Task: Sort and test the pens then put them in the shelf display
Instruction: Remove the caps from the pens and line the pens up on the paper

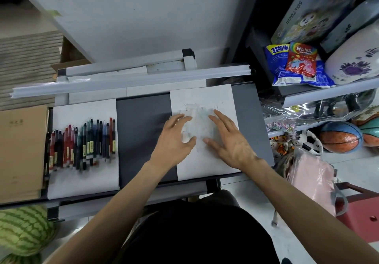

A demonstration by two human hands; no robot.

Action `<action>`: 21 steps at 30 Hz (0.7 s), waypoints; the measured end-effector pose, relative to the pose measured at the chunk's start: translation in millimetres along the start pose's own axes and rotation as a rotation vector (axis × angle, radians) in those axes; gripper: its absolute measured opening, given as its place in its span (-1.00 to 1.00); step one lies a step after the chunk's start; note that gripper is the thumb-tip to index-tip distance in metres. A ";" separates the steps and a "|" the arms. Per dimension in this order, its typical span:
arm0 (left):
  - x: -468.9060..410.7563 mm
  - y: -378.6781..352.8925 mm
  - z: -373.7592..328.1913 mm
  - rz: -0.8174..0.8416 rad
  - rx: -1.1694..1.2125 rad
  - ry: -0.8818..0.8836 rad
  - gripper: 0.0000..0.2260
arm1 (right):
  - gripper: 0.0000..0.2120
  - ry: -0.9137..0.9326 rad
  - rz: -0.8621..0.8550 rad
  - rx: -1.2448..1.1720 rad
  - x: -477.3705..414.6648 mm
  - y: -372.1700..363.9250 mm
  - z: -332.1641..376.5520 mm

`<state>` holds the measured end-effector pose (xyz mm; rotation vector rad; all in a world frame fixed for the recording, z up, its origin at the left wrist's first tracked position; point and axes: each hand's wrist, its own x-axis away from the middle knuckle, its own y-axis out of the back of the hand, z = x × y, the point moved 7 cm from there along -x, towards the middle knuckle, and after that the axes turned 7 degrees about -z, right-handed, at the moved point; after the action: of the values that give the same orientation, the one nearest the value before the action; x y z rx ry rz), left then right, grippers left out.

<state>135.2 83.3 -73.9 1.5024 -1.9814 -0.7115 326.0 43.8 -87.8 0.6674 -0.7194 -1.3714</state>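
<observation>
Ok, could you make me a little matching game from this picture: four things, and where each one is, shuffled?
Things:
1. pens
2. right hand
3. basketball
4. watermelon

Places:
A. far right, beside a football
B. bottom left corner of the picture
C. lying on the left paper sheet
D. over the scribbled right paper sheet

Pairs: 1-C, 2-D, 3-A, 4-B
</observation>
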 end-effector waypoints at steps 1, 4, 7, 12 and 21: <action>0.5 5.6 1.6 -0.053 0.013 0.003 -0.50 | -0.35 -0.018 -0.018 -0.034 0.3 0.4 2.1; 0.0 6.0 2.2 -0.079 0.054 0.031 -0.52 | -0.39 -0.123 -0.090 -0.194 -1.9 -3.3 5.9; -4.5 -7.9 -1.6 -0.035 0.076 0.049 -0.51 | -0.42 -0.204 -0.179 -0.285 -6.1 -9.6 5.8; -6.7 -29.5 -10.8 -0.036 0.112 0.052 -0.52 | -0.51 -0.204 -0.273 -0.327 -7.4 -12.0 3.5; -7.5 -33.4 -13.8 -0.173 0.116 -0.049 -0.52 | -0.57 -0.136 -0.306 -0.254 -17.9 -11.5 0.6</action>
<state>169.2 81.6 -88.1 1.7574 -1.9749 -0.7214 317.3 60.7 -97.5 0.4977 -0.5504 -1.7690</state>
